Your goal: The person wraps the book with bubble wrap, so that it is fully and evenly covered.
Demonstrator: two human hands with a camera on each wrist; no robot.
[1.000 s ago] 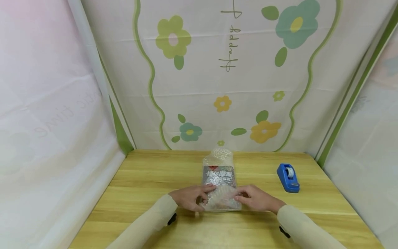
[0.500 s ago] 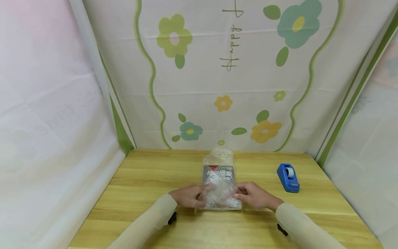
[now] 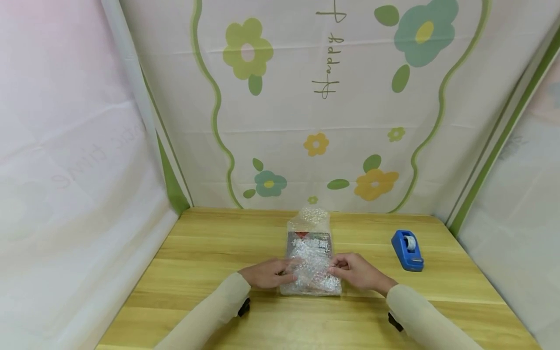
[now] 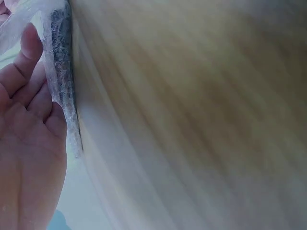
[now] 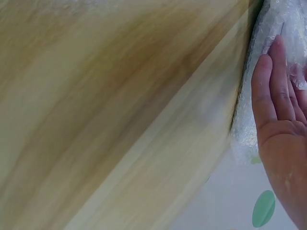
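A dark, flat item with a red mark and pale print (image 3: 302, 235) lies inside bubble wrap (image 3: 313, 278) near the middle of the table, a loose wrap end extending beyond its far edge. My left hand (image 3: 267, 273) rests at the package's left side, fingers extended over the wrap; the left wrist view shows this hand (image 4: 29, 124) against the wrapped edge (image 4: 60, 62). On the right side, my right hand (image 3: 359, 272) pinches the wrap between thumb and fingertips. In the right wrist view, that hand (image 5: 283, 129) has long, slightly bent fingers beside the wrap (image 5: 245, 120).
A blue tape dispenser (image 3: 408, 252) holding a roll of tape stands on the wooden table (image 3: 218, 243), right of the package. Behind the table hangs a flower-printed cloth (image 3: 271, 112), with more pale cloth on both sides.
The near flap of wrap has come down flatter over the item. My left fingers have straightened and moved slightly away from the near edge; my right hand has shifted slightly up.
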